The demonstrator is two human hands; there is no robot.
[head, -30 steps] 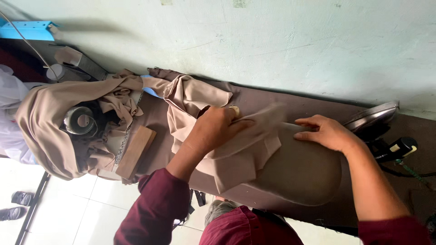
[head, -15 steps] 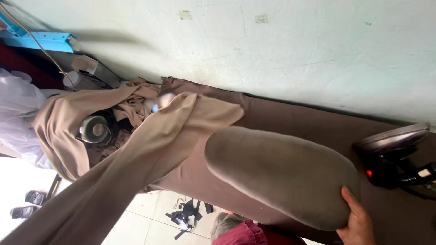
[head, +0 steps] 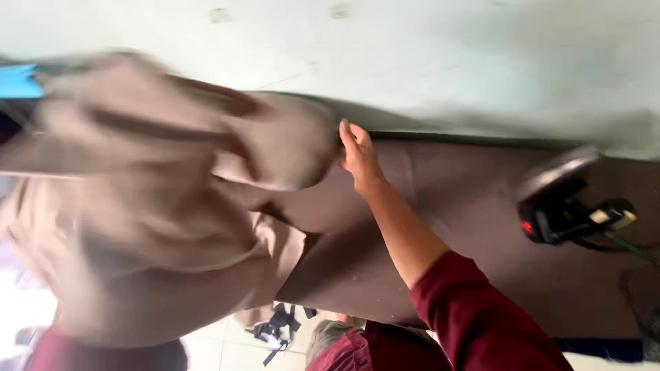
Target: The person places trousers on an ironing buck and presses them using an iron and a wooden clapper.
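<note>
Gripping is hard to judge on the left: the left hand is hidden behind the blurred beige cloth (head: 158,206) that fills the left of the frame. At the centre, the right hand (head: 357,154) is open and touches the cloth's edge over the brown padded board (head: 447,227). I judge the cloth is being spread; smoothing it flat seems needed next. A blue box (head: 17,81) sits upper left; a black iron (head: 557,203) rests at right.

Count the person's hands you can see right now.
1. The right hand touches the tan cloth at the brown table's far edge. The left hand may be hidden behind the cloth.
</note>
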